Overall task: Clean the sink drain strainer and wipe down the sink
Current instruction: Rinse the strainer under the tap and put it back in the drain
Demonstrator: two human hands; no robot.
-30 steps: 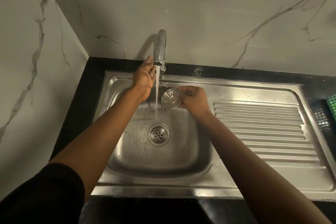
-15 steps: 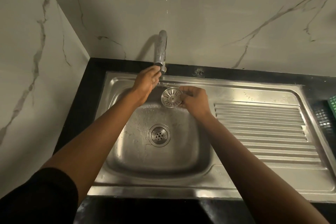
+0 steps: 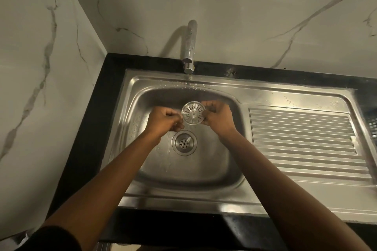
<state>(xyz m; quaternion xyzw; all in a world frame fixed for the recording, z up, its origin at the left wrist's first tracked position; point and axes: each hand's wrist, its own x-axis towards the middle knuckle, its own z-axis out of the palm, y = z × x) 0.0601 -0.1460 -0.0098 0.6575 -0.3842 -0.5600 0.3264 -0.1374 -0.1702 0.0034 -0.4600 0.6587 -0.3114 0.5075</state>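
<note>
One round metal strainer (image 3: pixel 193 115), its slotted face toward the camera, is held above the basin of one steel sink (image 3: pixel 204 175), over and just behind the single open drain (image 3: pixel 184 143). Two hands flank it: the right hand (image 3: pixel 219 117) pinches its right rim, while the left hand (image 3: pixel 164 121), fingers curled together, meets its lower left edge. One tap (image 3: pixel 190 47) stands behind.

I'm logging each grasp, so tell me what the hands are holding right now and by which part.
The right hand pinches the round metal strainer by its right rim, above the drain. The left hand is closed at its left edge; whether it grips the rim cannot be told.
</note>
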